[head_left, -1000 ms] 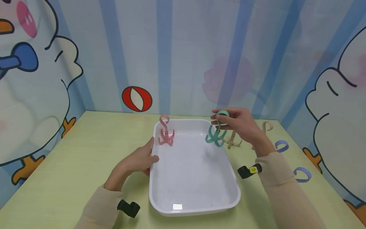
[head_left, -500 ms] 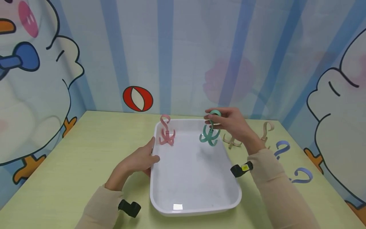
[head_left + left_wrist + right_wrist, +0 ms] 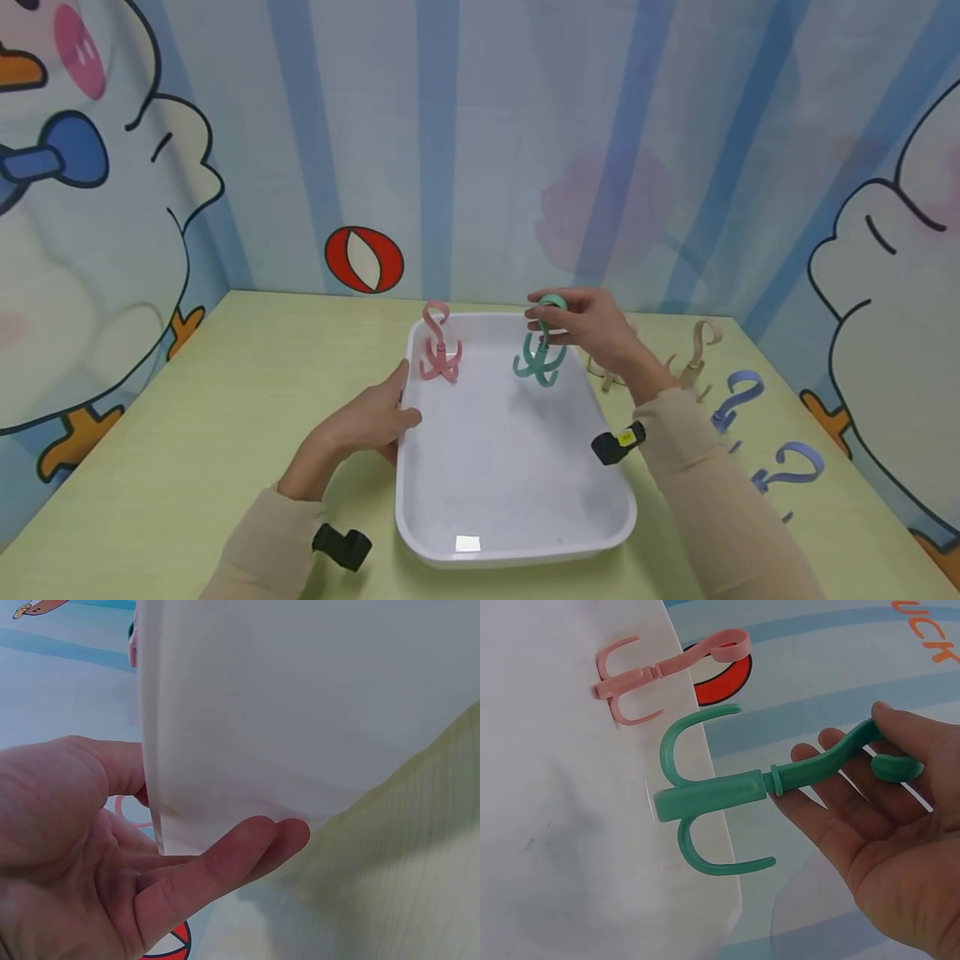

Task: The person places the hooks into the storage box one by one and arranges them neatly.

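My left hand (image 3: pixel 363 423) grips the left rim of a white plastic tray (image 3: pixel 502 467), thumb over the edge and fingers beneath, as the left wrist view shows. High over the tray's far right part, my right hand (image 3: pixel 596 327) pinches a green multi-prong hanging hook (image 3: pixel 712 796) by its curved top. Its upturned prongs point down toward the tray floor. A pink hook (image 3: pixel 441 360) of the same shape stands upright in the tray's far left corner, its curled top above the rim.
Right of the tray are two beige hooks, one (image 3: pixel 696 362) by the far edge and another (image 3: pixel 609 379) partly behind my right wrist. Two blue hooks (image 3: pixel 738 398) stand nearer, partly covered by my right sleeve. A printed curtain (image 3: pixel 495 150) rises behind the yellow-green table (image 3: pixel 300 350).
My right hand has carried the green hook leftward, farther in over the tray. The left hand keeps its grip on the rim. More of the beige and blue hooks shows.
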The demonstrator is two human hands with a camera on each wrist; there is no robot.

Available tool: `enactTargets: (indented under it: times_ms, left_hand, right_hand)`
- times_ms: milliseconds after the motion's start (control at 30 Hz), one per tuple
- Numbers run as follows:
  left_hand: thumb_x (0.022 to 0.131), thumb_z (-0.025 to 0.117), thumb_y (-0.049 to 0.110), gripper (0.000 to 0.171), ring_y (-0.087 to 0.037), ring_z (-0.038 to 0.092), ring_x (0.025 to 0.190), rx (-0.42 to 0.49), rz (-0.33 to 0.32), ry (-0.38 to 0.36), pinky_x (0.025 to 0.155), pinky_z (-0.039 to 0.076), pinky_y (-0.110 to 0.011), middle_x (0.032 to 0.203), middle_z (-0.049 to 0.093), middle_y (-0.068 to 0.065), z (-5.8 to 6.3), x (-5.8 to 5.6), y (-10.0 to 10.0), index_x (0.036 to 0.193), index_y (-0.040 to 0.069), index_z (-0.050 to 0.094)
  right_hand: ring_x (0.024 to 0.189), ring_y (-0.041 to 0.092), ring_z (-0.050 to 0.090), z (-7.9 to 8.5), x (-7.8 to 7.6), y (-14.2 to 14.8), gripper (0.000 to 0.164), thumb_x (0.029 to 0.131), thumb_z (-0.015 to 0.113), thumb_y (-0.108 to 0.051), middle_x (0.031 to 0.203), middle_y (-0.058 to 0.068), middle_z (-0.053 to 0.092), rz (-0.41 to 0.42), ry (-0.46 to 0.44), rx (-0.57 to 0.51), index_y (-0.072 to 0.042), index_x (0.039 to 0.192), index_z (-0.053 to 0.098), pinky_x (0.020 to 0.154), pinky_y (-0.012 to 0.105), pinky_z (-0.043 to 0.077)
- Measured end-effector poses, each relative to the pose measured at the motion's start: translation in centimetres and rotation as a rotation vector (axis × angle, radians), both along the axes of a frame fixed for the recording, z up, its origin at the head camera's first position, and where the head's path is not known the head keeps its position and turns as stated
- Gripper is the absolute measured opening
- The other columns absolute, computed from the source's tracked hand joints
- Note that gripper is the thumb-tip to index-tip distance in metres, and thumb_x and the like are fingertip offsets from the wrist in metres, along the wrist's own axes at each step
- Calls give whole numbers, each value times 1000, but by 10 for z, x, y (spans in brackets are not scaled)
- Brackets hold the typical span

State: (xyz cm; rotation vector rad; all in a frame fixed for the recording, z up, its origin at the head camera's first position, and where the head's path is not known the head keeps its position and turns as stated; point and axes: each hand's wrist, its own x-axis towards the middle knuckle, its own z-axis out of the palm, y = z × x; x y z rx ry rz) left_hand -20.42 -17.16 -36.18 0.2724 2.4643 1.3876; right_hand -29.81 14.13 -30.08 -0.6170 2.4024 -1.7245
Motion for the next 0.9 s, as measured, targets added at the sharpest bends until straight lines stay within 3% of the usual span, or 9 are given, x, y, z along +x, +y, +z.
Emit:
enactTargets:
  times_ms: [133,367,633,900]
  left_hand:
    - [101,60,10,89,-27,78,86,-1,4,0,61,67,-43,139,59,-27,0,0,0,171,17,6]
    - [101,59,8,88,-27,78,86,19,-16,6,61,66,-44,136,59,-28,0,1,-1,170,16,6]
    - [101,57,8,88,-27,77,83,12,-6,-3,61,67,-45,138,58,-30,0,0,-2,170,13,4]
    - [101,56,8,86,-28,77,83,9,-3,-6,61,67,-44,137,59,-29,0,0,-1,170,13,5]
  right_hand:
    - [116,26,76,-2,-4,-5,37,106,63,-15,129,20,74,-16,-9,-2,-2,141,65,101,44,62]
    - [122,37,72,-9,-10,-10,35,106,62,-12,129,22,73,-24,-37,-29,-1,139,66,101,47,61]
    - [126,43,68,-18,-15,-14,36,106,63,-13,121,12,77,-39,-75,-51,-1,140,66,105,47,59]
    - [124,37,70,-23,-19,-14,38,106,63,-16,127,17,74,-38,-72,-30,-2,141,65,107,52,57]
